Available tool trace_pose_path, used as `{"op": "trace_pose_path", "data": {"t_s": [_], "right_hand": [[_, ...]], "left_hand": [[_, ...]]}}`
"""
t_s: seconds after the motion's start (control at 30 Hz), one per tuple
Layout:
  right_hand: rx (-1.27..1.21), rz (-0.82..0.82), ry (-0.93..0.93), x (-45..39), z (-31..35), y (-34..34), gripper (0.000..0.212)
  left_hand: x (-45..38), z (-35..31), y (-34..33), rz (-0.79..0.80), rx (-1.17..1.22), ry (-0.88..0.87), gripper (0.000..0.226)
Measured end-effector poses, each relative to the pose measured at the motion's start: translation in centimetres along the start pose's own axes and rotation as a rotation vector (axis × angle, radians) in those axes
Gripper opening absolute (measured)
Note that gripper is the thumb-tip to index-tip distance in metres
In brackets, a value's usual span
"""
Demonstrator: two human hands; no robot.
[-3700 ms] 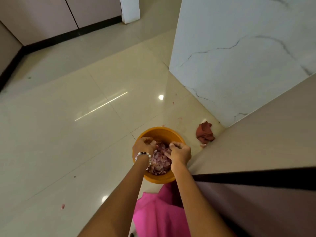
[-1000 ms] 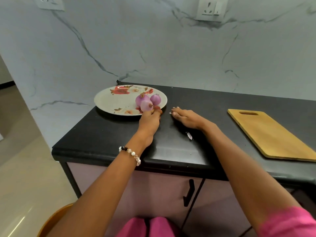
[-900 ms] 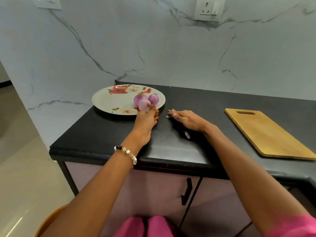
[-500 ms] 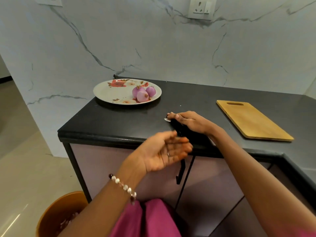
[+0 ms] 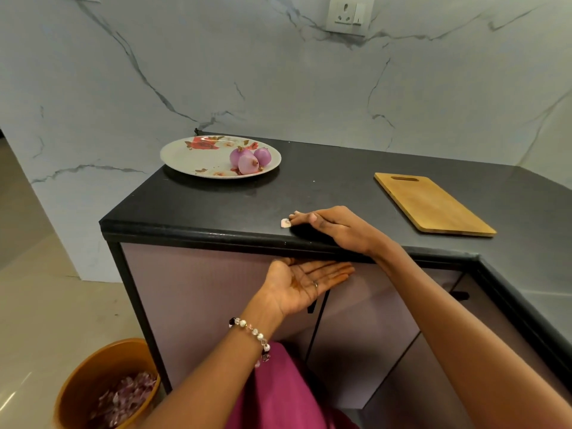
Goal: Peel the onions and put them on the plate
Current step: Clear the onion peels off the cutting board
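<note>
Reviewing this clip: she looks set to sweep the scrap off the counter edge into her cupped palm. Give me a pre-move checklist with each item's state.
1. Left hand palm up, fingers straight, just below the counter edge: ok.
2. Left palm holds nothing: ok.
3. Right hand lies flat on the counter, fingertips beside the peel scrap: ok.
4. Scrap lines up over the left palm: not ok; it lies slightly left of the palm's middle, near the thumb side.
5. Three peeled onions rest on the plate, clear of the sweep: ok.
6. Other scraps on the counter: cannot tell; one tiny pale speck shows.
</note>
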State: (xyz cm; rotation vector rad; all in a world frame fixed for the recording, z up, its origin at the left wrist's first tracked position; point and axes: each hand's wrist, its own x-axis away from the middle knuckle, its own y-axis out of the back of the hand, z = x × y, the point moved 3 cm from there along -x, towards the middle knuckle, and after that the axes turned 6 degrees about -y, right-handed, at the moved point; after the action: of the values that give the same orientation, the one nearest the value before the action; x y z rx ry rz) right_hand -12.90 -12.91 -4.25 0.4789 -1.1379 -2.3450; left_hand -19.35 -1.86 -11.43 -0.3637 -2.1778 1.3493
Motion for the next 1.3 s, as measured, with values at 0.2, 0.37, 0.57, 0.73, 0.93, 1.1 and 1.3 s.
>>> {"op": "trace_pose_path", "data": {"t_s": [0.2, 0.37, 0.57, 0.73, 0.93, 1.1, 1.3], "right_hand": [[-0.369, -0.105, 0.057, -0.2, 1.4, -0.4, 0.044], [-0.101, 0.026, 0.08, -2.5, 3.0, -1.7, 0.048], [-0.372, 0.081, 0.109, 0.6, 1.9, -1.0, 0.046], [-0.562, -0.197, 0.019, 1.3, 0.7, 0.4, 0.048], [-0.233, -0.161, 0.012, 2.6, 0.9, -2.3, 0.042], [-0.679, -0.356, 0.076, 4.0, 2.5, -2.6, 0.048], [-0.964, -0.564, -0.004, 4.3, 5.2, -8.2, 0.035]], "left_hand": [[-0.2, -0.5, -0.1, 0.009, 0.01, 0.025, 0.071], [-0.2, -0.8, 0.0, 0.006, -0.001, -0.011, 0.071], [-0.2, -0.9, 0.1, 0.003, 0.07, 0.024, 0.072], [-0.5, -0.8, -0.1, 0.018, 0.257, 0.056, 0.066], [-0.2, -0.9, -0.7, 0.087, 0.133, -0.05, 0.052], [-0.2, -1.1, -0.1, 0.036, 0.102, -0.054, 0.051], [2.0, -2.5, 3.0, -0.124, 0.069, -0.134, 0.035]]}}
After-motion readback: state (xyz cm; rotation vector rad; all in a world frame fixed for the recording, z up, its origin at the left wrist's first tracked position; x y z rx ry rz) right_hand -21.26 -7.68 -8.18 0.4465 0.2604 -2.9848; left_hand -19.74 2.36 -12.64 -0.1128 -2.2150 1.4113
